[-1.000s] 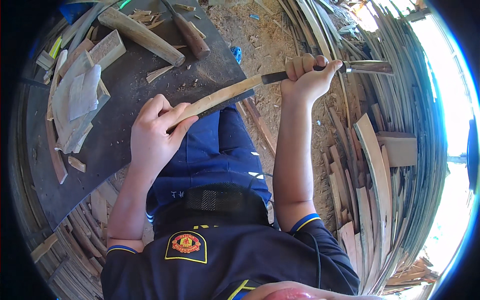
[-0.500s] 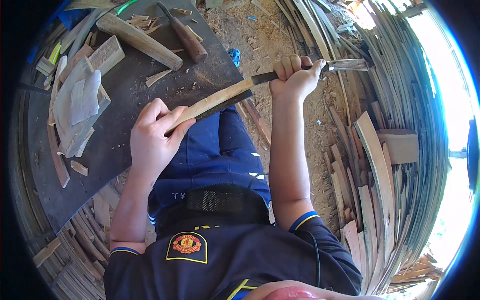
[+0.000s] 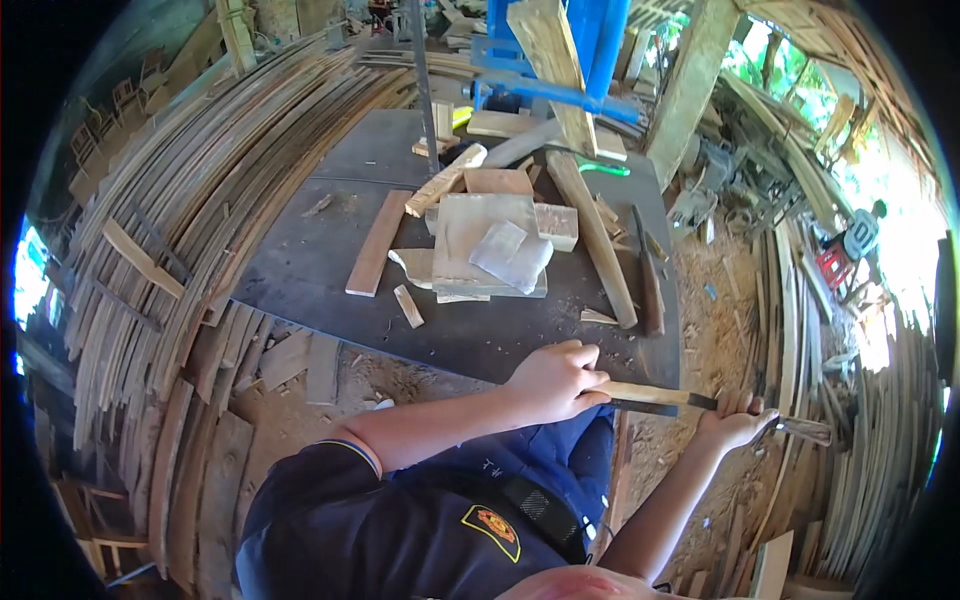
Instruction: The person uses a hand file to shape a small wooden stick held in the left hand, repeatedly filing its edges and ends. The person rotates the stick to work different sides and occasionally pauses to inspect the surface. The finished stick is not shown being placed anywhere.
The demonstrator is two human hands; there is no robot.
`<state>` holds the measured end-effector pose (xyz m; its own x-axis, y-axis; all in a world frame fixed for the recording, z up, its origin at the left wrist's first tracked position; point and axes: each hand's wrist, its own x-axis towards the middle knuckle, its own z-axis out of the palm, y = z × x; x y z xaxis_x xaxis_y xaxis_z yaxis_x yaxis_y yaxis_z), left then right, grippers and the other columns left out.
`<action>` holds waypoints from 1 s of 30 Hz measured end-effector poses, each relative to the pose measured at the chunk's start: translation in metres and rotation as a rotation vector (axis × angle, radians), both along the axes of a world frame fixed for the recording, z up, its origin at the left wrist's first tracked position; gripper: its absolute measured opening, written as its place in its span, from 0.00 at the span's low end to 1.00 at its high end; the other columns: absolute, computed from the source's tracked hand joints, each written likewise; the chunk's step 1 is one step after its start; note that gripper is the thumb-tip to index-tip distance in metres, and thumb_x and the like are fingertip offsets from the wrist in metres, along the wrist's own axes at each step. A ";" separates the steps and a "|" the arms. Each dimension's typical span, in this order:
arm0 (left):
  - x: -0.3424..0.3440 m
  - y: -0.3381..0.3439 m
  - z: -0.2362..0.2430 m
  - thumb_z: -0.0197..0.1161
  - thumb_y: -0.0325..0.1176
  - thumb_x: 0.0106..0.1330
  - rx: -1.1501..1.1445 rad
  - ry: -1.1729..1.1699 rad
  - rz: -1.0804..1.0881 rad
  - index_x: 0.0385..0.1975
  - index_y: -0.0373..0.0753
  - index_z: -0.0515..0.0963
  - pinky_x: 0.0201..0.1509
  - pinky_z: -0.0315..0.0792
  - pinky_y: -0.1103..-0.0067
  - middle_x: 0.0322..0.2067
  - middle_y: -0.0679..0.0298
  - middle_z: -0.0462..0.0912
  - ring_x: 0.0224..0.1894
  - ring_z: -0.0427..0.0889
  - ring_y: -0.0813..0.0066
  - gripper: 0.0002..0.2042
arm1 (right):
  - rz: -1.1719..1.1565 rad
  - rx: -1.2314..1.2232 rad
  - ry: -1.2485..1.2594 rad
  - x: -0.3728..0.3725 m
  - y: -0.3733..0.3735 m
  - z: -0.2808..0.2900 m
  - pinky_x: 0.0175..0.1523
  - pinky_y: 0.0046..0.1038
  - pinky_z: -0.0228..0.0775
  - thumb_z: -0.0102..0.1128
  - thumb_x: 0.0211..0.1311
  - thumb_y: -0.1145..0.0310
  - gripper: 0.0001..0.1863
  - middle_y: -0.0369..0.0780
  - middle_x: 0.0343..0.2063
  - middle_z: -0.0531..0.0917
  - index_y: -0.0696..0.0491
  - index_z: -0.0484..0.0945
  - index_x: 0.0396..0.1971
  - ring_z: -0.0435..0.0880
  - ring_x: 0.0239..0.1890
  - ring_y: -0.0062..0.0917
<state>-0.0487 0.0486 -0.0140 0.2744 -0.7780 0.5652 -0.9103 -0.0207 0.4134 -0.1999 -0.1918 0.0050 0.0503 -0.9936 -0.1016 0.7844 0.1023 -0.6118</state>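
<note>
A long slim piece (image 3: pixel 650 393) lies across both hands over my lap, just off the table's near right corner. Its left part is pale wood, its middle is dark, and a brownish end sticks out past my right hand. I cannot make out its exact kind. My left hand (image 3: pixel 560 382) is closed round the pale wooden part. Around the dark part, near the brownish end, my right hand (image 3: pixel 738 425) is closed with the thumb along it. On the dark table (image 3: pixel 300 255), a tool with a brown wooden handle (image 3: pixel 652 305) lies nearest the hands.
Stacked wood blocks (image 3: pixel 480 225) with a crumpled translucent sheet (image 3: pixel 508 255) on top fill the table's middle. A thin upright blade (image 3: pixel 424 90) stands behind them. A long wooden bar (image 3: pixel 592 240) lies at right. Piled strips (image 3: pixel 200 180) flank the table; shavings litter the floor.
The view has swung up and left, bringing the whole table and workshop into sight. Both hands keep hold of the same long piece.
</note>
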 end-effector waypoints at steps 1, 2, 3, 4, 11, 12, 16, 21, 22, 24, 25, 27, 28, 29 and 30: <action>0.001 0.007 0.000 0.72 0.43 0.56 -0.015 -0.038 0.027 0.34 0.44 0.85 0.34 0.75 0.72 0.26 0.68 0.72 0.31 0.77 0.71 0.12 | -0.015 0.024 -0.015 0.011 0.011 0.011 0.15 0.23 0.36 0.39 0.77 0.42 0.26 0.29 0.09 0.51 0.44 0.58 0.21 0.43 0.10 0.16; 0.001 0.009 0.002 0.72 0.43 0.56 -0.034 -0.083 0.031 0.34 0.44 0.85 0.34 0.75 0.72 0.26 0.68 0.71 0.31 0.76 0.71 0.11 | -0.034 0.011 -0.015 0.009 0.013 0.015 0.15 0.23 0.36 0.39 0.77 0.42 0.26 0.29 0.10 0.52 0.44 0.58 0.21 0.43 0.10 0.16; 0.001 0.010 0.004 0.72 0.44 0.56 -0.082 -0.143 0.041 0.33 0.45 0.85 0.33 0.75 0.73 0.26 0.70 0.71 0.31 0.76 0.73 0.12 | -0.051 0.000 -0.015 0.004 0.014 0.012 0.15 0.23 0.37 0.39 0.77 0.42 0.26 0.29 0.10 0.52 0.44 0.58 0.21 0.43 0.11 0.16; 0.003 0.013 0.007 0.72 0.45 0.56 -0.104 -0.192 0.042 0.33 0.45 0.85 0.33 0.74 0.74 0.26 0.70 0.71 0.31 0.75 0.74 0.12 | -0.065 0.004 -0.001 0.000 0.019 0.011 0.15 0.23 0.37 0.39 0.77 0.42 0.26 0.29 0.10 0.53 0.44 0.59 0.22 0.43 0.11 0.16; 0.018 0.044 0.033 0.76 0.40 0.54 -0.276 -0.082 -0.001 0.41 0.42 0.86 0.32 0.74 0.75 0.28 0.69 0.73 0.28 0.77 0.72 0.17 | 0.051 -0.215 -0.206 0.000 0.037 0.060 0.14 0.23 0.34 0.38 0.78 0.45 0.25 0.28 0.09 0.52 0.45 0.62 0.22 0.42 0.10 0.14; 0.014 0.046 0.031 0.76 0.39 0.54 -0.317 -0.008 0.016 0.42 0.41 0.86 0.33 0.74 0.75 0.29 0.68 0.74 0.29 0.78 0.72 0.17 | 0.065 -0.262 -0.201 -0.001 0.047 0.068 0.14 0.22 0.34 0.38 0.78 0.45 0.25 0.28 0.09 0.52 0.45 0.62 0.22 0.42 0.10 0.14; 0.000 0.040 0.030 0.73 0.32 0.59 -0.479 0.199 -0.004 0.44 0.35 0.80 0.37 0.76 0.77 0.34 0.61 0.77 0.32 0.82 0.69 0.15 | 0.195 -0.561 -0.320 -0.015 0.070 0.089 0.14 0.22 0.33 0.37 0.79 0.47 0.23 0.29 0.10 0.52 0.45 0.60 0.23 0.40 0.10 0.14; -0.003 0.013 0.006 0.67 0.26 0.64 -0.536 0.578 -0.209 0.40 0.36 0.68 0.35 0.74 0.78 0.34 0.60 0.73 0.32 0.80 0.72 0.12 | 0.529 -0.820 -0.249 -0.024 0.087 0.115 0.15 0.21 0.39 0.34 0.79 0.46 0.24 0.31 0.12 0.55 0.46 0.58 0.24 0.45 0.12 0.15; -0.002 0.010 0.005 0.67 0.26 0.64 -0.545 0.535 -0.205 0.40 0.36 0.68 0.34 0.73 0.78 0.34 0.61 0.73 0.32 0.79 0.73 0.13 | 0.588 -0.804 -0.221 -0.025 0.090 0.118 0.15 0.21 0.39 0.34 0.79 0.46 0.24 0.31 0.12 0.55 0.46 0.58 0.24 0.45 0.12 0.15; 0.004 0.007 0.006 0.68 0.27 0.64 -0.563 0.447 -0.195 0.41 0.37 0.67 0.33 0.71 0.78 0.34 0.61 0.72 0.33 0.78 0.76 0.14 | 0.704 -0.770 -0.164 -0.023 0.096 0.121 0.15 0.21 0.39 0.34 0.80 0.46 0.24 0.31 0.12 0.55 0.47 0.58 0.24 0.46 0.13 0.15; 0.009 0.004 0.005 0.68 0.28 0.63 -0.561 0.393 -0.187 0.41 0.37 0.67 0.33 0.70 0.78 0.33 0.62 0.72 0.32 0.77 0.76 0.14 | 0.715 -0.781 -0.115 -0.022 0.099 0.120 0.15 0.21 0.39 0.33 0.80 0.47 0.26 0.31 0.12 0.55 0.47 0.57 0.21 0.47 0.13 0.16; 0.020 -0.003 0.003 0.68 0.29 0.63 -0.558 0.287 -0.170 0.40 0.37 0.67 0.32 0.69 0.78 0.32 0.62 0.72 0.29 0.75 0.76 0.15 | 0.718 -0.857 -0.075 -0.018 0.097 0.109 0.16 0.21 0.40 0.32 0.80 0.48 0.27 0.31 0.11 0.54 0.46 0.55 0.18 0.47 0.13 0.16; 0.024 -0.007 0.009 0.68 0.29 0.62 -0.507 0.395 -0.203 0.40 0.37 0.67 0.32 0.68 0.78 0.31 0.63 0.72 0.29 0.74 0.75 0.14 | 0.726 -0.896 -0.062 -0.012 0.095 0.107 0.17 0.22 0.40 0.31 0.81 0.49 0.28 0.31 0.11 0.53 0.46 0.55 0.17 0.46 0.14 0.17; 0.024 -0.015 0.016 0.68 0.30 0.62 -0.457 0.514 -0.240 0.39 0.37 0.68 0.32 0.68 0.77 0.30 0.63 0.72 0.28 0.74 0.73 0.14 | 0.642 -0.861 -0.051 -0.010 0.101 0.108 0.19 0.23 0.42 0.30 0.81 0.51 0.29 0.31 0.10 0.52 0.46 0.53 0.15 0.46 0.14 0.17; 0.025 -0.024 0.022 0.69 0.30 0.62 -0.405 0.632 -0.279 0.38 0.37 0.68 0.32 0.67 0.76 0.29 0.63 0.73 0.27 0.74 0.72 0.14 | 0.605 -0.868 -0.053 -0.009 0.103 0.110 0.20 0.23 0.42 0.30 0.82 0.52 0.28 0.31 0.10 0.52 0.45 0.53 0.15 0.46 0.14 0.18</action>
